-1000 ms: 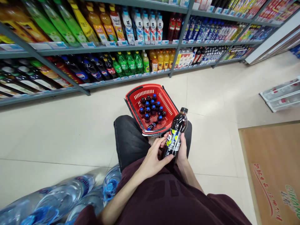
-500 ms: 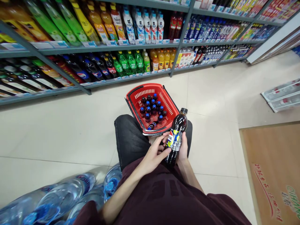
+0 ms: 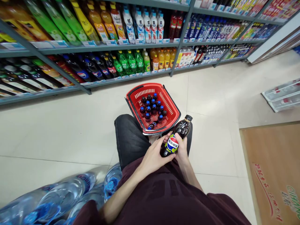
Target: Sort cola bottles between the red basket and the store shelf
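Between my two hands, over my lap, is a dark cola bottle (image 3: 172, 144) with a Pepsi label and a black cap, tilted up to the right. My left hand (image 3: 157, 153) is wrapped round its lower part, thumb near the base. My right hand (image 3: 182, 149) grips its other side, with the thumb on the label's upper edge. Just beyond the bottle a red shopping basket (image 3: 169, 123) stands at my knees. Inside it are several small dark bottles (image 3: 153, 107), mostly blue-capped; one lies on its side near the front.
Drink shelves (image 3: 112, 80) run across the far side, loaded with bottles. Large water bottles (image 3: 77, 187) lie at lower left. A cardboard box (image 3: 272, 156) is at lower right, and wrapped bottle packs (image 3: 283, 95) lie on the floor behind it.
The cola bottle has turned so its Pepsi logo faces up, and it leans further to the right and lower. My right thumb has moved onto the label.
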Demonstrator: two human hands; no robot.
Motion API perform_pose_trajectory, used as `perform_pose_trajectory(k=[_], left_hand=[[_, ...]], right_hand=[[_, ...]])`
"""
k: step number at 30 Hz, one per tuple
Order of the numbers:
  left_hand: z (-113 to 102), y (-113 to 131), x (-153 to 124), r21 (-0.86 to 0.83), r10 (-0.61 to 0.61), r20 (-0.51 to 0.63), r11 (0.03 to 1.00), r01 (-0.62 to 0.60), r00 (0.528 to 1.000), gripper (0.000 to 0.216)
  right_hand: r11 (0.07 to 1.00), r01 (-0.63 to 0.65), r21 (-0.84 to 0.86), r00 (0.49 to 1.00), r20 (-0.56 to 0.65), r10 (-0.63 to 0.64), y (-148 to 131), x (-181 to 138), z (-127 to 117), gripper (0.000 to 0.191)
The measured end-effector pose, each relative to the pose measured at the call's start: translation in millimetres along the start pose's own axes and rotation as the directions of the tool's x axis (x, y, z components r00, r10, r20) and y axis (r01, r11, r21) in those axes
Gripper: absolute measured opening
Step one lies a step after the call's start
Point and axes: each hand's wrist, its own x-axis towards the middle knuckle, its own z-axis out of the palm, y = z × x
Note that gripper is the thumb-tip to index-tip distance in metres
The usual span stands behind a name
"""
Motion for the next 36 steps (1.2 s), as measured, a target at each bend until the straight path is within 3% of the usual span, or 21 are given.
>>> perform_pose_trajectory(k=[5, 17, 27, 32, 36], left_hand=[[0, -1, 2, 0.061, -0.042, 0.032, 0.997, 0.04, 0.999, 0.076], [0, 14, 4, -0.126, -0.028, 0.112, 0.991, 0.042, 0.993, 0.066], [-3, 18, 5, -0.106, -0.071, 0.182, 0.99, 0.091, 0.981, 0.067], [-1, 19, 4, -0.075, -0.091, 0.158, 0.992, 0.103, 0.983, 0.079], [8, 14, 6, 0.076, -0.027, 0.088, 0.997, 0.02, 0.996, 0.086]], right_hand=[[0.999, -0.001, 0.033, 1.0, 0.009, 0.001, 2, 0, -1, 0.03], [0.998, 0.042, 0.053, 0.996, 0.07, -0.046, 1, 2, -6, 0.032], [0.995, 0.014, 0.096, 0.995, 0.096, -0.023, -5, -1, -1, 0.028], [0.999, -0.006, 0.042, 1.0, -0.01, 0.007, 3, 5, -7, 0.042], [0.995, 0.071, 0.07, 0.989, -0.135, -0.061, 0, 12, -9, 0.05]])
